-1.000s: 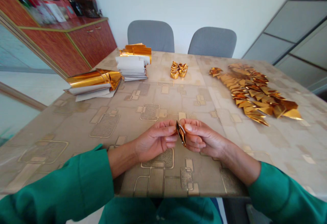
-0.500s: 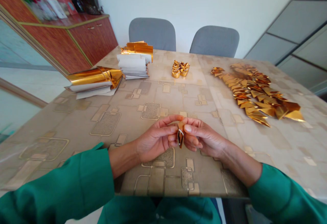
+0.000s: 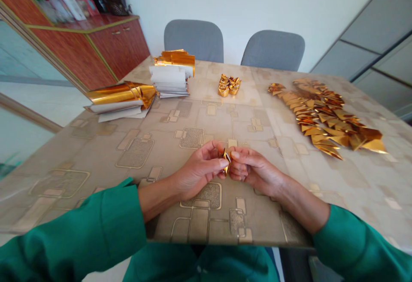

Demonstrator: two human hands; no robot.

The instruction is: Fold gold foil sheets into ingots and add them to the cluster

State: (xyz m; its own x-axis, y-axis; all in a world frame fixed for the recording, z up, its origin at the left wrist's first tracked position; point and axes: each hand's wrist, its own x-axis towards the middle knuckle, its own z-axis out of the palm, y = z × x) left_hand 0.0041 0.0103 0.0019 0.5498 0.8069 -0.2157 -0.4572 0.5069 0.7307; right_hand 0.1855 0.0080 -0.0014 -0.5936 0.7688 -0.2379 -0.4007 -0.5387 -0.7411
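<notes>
A small folded gold foil paper piece [image 3: 226, 161], shaped like a little ingot, is held up over the table's near side. My left hand [image 3: 200, 169] pinches it between thumb and fingers on one side. My right hand [image 3: 255, 168] has its thumb and forefinger at the piece's upper right edge, the other fingers curled below. Beyond the hands stands a small cluster of finished gold paper ingots [image 3: 229, 86]. On the right lie long overlapping rows of folded gold paper pieces [image 3: 317, 116].
Two stacks of gold and white paper sheets, a curled one [image 3: 120, 99] and an upright one [image 3: 170, 76], are at the left back. A patterned cloth covers the table [image 3: 206, 119]. Grey chairs [image 3: 193, 41] stand behind it, beside a wooden cabinet [image 3: 112, 48].
The gold paper piece has turned and tilted between my fingers. My left thumb now lies across its front, and the right fingers have curled in more.
</notes>
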